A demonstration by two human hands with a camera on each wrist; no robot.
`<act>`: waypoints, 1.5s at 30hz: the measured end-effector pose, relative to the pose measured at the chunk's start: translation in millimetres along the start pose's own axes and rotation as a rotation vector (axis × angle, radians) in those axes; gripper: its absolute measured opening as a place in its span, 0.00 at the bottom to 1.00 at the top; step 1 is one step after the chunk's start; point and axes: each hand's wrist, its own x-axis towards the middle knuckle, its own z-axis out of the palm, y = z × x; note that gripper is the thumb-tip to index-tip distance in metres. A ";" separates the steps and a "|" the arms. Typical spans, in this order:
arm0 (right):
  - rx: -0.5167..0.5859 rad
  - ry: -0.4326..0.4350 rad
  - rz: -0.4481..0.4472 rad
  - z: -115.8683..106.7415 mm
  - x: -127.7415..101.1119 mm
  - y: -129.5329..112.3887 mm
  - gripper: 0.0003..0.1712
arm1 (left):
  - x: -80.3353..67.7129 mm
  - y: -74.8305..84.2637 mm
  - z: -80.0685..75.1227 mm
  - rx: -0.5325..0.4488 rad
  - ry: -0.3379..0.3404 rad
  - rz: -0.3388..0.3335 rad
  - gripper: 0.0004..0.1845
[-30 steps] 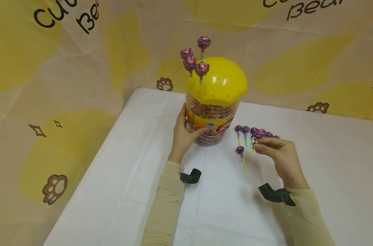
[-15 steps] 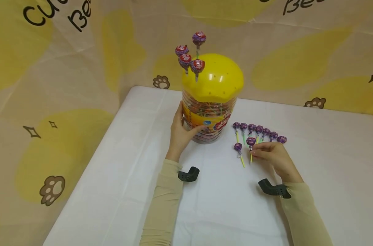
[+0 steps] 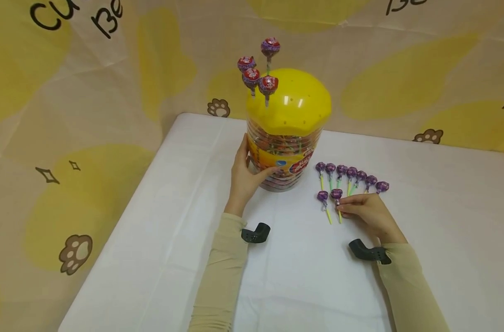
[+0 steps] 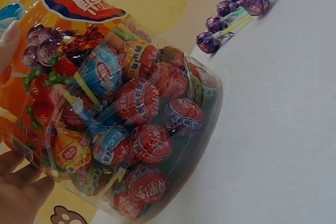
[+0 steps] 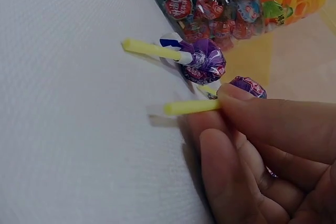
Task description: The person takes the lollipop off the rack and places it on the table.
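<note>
My right hand (image 3: 370, 214) has come down since a second ago, when it held a purple lollipop (image 3: 337, 194) up over the row; that lollipop now lies low on the white surface (image 3: 160, 216), just beside another purple one (image 3: 322, 196) in front of the row of seven purple lollipops (image 3: 351, 173). My right fingers (image 5: 273, 124) still pinch its yellow stick (image 5: 191, 107), with the wrapped head just past my fingertips. My left hand (image 3: 245, 177) has stayed where it was, its thumb and fingers curved around the side of the clear lollipop jar (image 3: 282, 159), which stands upright on the surface. The jar is packed with red and blue wrapped lollipops. Four lollipops (image 3: 258, 71) stand stuck in the left side of its yellow domed lid (image 3: 295, 103).
</note>
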 end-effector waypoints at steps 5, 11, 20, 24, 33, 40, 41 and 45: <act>0.018 0.000 -0.004 0.8 0.7 -0.8 0.21 | 0.7 1.1 -0.8 -0.002 0.003 -0.005 0.54; -0.004 0.030 -0.001 2.3 2.8 0.2 0.21 | 1.7 1.4 -1.0 0.000 0.001 -0.005 0.54; -0.005 0.037 0.003 4.2 3.5 -1.9 0.22 | 2.4 -0.6 -1.2 0.011 0.004 -0.003 0.54; -0.034 0.053 0.003 5.8 1.7 -4.4 0.21 | 2.2 -0.5 -1.4 0.011 0.004 -0.008 0.54; -0.203 0.074 0.015 7.9 -1.0 -10.1 0.21 | 1.8 -0.3 -0.9 0.004 0.002 -0.001 0.54; -0.195 0.059 0.004 7.0 -1.8 -8.1 0.20 | 1.6 0.5 0.3 -0.008 -0.003 -0.015 0.54; -0.191 0.060 0.006 7.1 -1.9 -8.0 0.20 | 1.6 0.3 0.4 -0.008 -0.002 -0.016 0.54; -0.166 0.057 0.008 7.5 -2.2 -7.7 0.20 | 1.8 -0.5 0.7 -0.008 0.000 -0.018 0.54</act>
